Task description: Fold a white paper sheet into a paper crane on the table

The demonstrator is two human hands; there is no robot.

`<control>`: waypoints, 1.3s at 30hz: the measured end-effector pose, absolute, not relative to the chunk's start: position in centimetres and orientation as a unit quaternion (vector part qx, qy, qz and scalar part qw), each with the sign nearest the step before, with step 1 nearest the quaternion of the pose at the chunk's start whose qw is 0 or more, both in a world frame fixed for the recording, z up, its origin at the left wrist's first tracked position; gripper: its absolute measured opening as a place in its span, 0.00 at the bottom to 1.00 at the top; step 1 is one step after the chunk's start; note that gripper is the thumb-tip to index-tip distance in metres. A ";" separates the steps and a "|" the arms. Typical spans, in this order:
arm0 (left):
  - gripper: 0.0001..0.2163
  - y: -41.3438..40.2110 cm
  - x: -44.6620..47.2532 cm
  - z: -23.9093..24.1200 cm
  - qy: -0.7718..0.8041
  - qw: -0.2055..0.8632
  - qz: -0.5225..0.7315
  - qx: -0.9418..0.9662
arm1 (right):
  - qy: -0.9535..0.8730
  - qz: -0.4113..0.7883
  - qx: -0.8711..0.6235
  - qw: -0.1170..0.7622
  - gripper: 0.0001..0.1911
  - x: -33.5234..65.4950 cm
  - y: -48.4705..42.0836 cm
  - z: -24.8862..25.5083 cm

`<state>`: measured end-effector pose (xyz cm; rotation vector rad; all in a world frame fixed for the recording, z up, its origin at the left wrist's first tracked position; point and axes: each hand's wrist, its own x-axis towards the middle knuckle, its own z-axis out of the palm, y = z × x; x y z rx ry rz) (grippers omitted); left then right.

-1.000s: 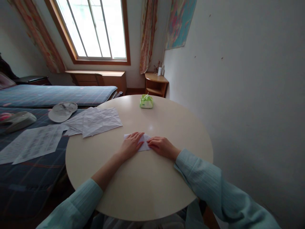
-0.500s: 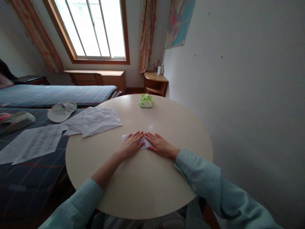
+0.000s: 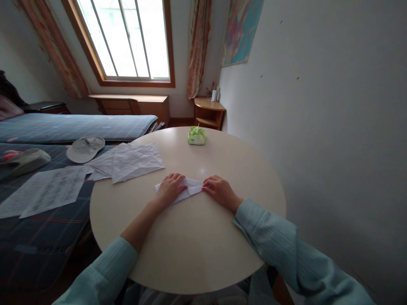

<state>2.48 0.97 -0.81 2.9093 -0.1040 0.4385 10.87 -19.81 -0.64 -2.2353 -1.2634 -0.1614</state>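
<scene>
The left fingers (image 3: 176, 180) are bent, knuckles raised, their tips pressed down on the paper (image 3: 190, 187). The right fingers (image 3: 208, 184) are drawn close together, with their tips at the paper's pointed end. Whether either hand (image 3: 170, 189) (image 3: 218, 191) pinches the sheet or only presses it cannot be told.

The paper is white, thin and folded into a long flat wedge. It lies between the two sets of fingers, partly under the left ones, and tapers toward the right ones. It rests on a round table (image 3: 197, 250), which is smooth, cream and faintly glossy.

Well beyond the fingertips, near the far rim, sits a small soft green tissue pack (image 3: 196, 136). Left of the left fingers and farther out lie creased white sheets (image 3: 135, 160), which overhang the table edge. Past them, on a blue checked bed (image 3: 38, 237), are a pale cap (image 3: 85, 148) and flat printed pages (image 3: 47, 191).

Pale ribbed sleeves (image 3: 270, 237) cover both forearms. Nothing lies across the paper but the fingers themselves.
</scene>
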 end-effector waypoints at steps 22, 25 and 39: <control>0.16 0.1 2.3 0.0 0.121 0.509 0.120 0.844 | -0.326 0.288 -0.659 0.613 0.22 10.5 -19.1 -1.0; 0.15 0.3 2.4 0.1 0.168 0.517 0.237 0.805 | -0.332 0.278 -0.684 0.587 0.18 10.4 -19.2 -0.8; 0.06 -2.3 0.3 2.1 -0.150 0.395 0.450 0.787 | -0.230 0.319 -0.560 0.729 0.31 10.5 -19.4 0.0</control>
